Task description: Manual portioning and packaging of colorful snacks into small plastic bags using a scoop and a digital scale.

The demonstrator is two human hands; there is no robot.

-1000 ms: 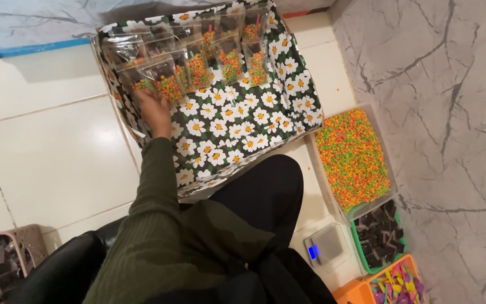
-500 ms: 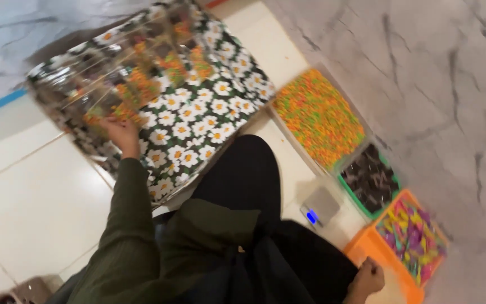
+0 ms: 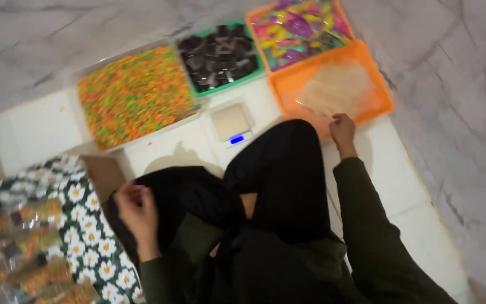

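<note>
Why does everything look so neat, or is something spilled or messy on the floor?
Nothing stands out. The orange-and-green snack mix stays inside its clear tray, the dark pieces inside the green tray, and the colourful wrapped sweets inside the orange tray. The small scale sits flat on the tiles. The picture is blurry, so tiny crumbs could not be seen.

The floor (image 3: pixel 46 121) is glossy white tile, bordered by smooth grey-veined marble (image 3: pixel 451 101). The orange tray (image 3: pixel 378 84) looks like smooth plastic and carries a stack of clear, shiny plastic bags (image 3: pixel 333 90). The green tray (image 3: pixel 257 70) looks plastic too. The flowered tray (image 3: pixel 94 236) has a glossy printed surface, with crinkly clear packets (image 3: pixel 23 253) on it. The sleeves (image 3: pixel 378 225) are matt, ribbed olive cloth; the trousers (image 3: pixel 277 169) are matt black cloth.
</note>
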